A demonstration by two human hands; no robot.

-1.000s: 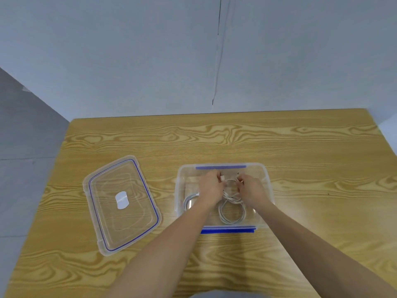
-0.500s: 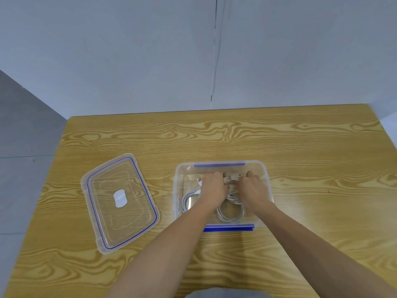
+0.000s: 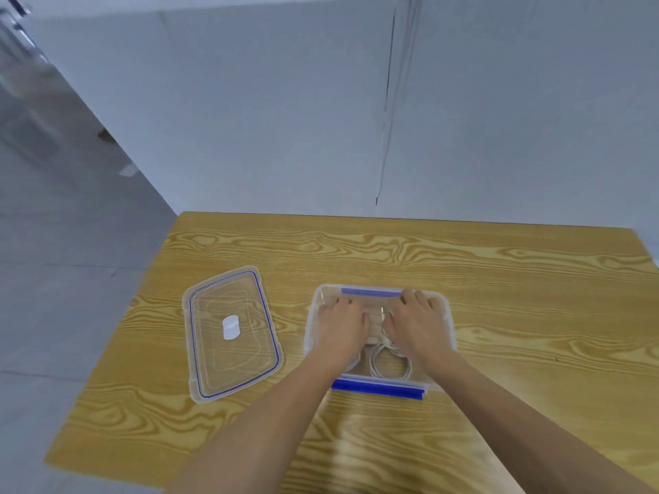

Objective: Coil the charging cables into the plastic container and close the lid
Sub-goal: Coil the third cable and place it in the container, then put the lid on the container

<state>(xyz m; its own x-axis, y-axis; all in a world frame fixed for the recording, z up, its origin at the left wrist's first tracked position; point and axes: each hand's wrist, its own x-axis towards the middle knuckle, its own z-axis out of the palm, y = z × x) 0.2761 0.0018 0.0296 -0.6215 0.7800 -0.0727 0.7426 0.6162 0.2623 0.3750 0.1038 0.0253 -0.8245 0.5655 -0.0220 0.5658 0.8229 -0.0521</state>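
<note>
Left hand (image 3: 341, 326), right hand (image 3: 418, 325) now farther in container (image 3: 309, 317); wood-grain table (image 3: 506, 276), grey wall (image 3: 249, 119).

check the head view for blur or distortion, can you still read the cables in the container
Head view: motion smear streaks the upper left corner and ghosts the wall seam; wide-angle stretch skews the table edges; the white cable coil reads clearly in the plastic container, the left hand and right hand covering the rest.

left hand (image 3: 340, 328) and right hand (image 3: 416, 326) have moved forward and lower, now spread over the cables (image 3: 390, 365).
</note>
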